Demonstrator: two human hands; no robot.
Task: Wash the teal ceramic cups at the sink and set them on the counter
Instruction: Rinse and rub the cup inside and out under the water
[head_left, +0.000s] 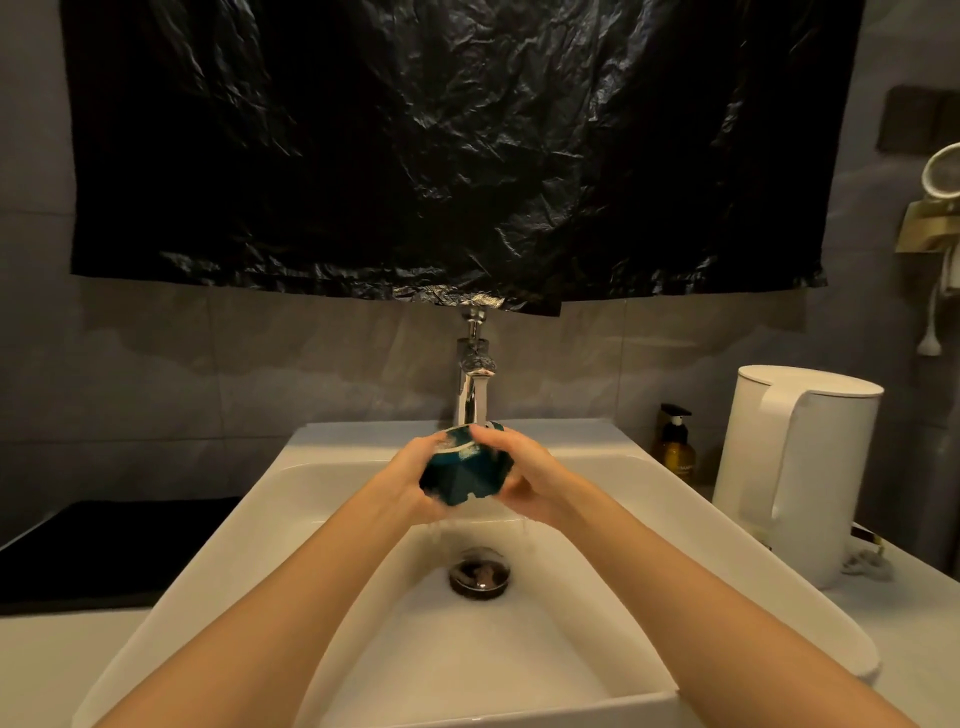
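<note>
Rinse step in hand. One teal cup (465, 475) is held up over the basin of the sink (249, 519), directly under the faucet (474, 384). Water runs onto its upper edge and drips off below toward the drain (479, 571). The cup is tilted with its faceted side to the camera; the mouth seems to face up and away into the stream, but I can't tell for sure. The left hand (413, 480) grips the cup's left side, curled round the wall. The right hand (527, 486) grips the right side, with its fingers (493, 437) curled over the top edge, close together rather than spread. Whether they're rubbing or just holding can't be told from one frame. No other teal cups are in view, so the count done or left is unknown, and none is set on the worktop (924, 639) where it shows. Judged progress: mid-wash on this cup, placing not yet done. The next move likely calls for turning the cup so water reaches inside and all round. Then tip it to drain and carry it out over the sink rim to a bare spot. The right side is crowded by a white kettle (795, 467) and a soap bottle (675, 441); the left side has a black mat (104, 551). Wet glazed ceramic will be slippery, so a firm two-hand hold matters until it's set down. A black plastic sheet (447, 145) covers the wall above.
</note>
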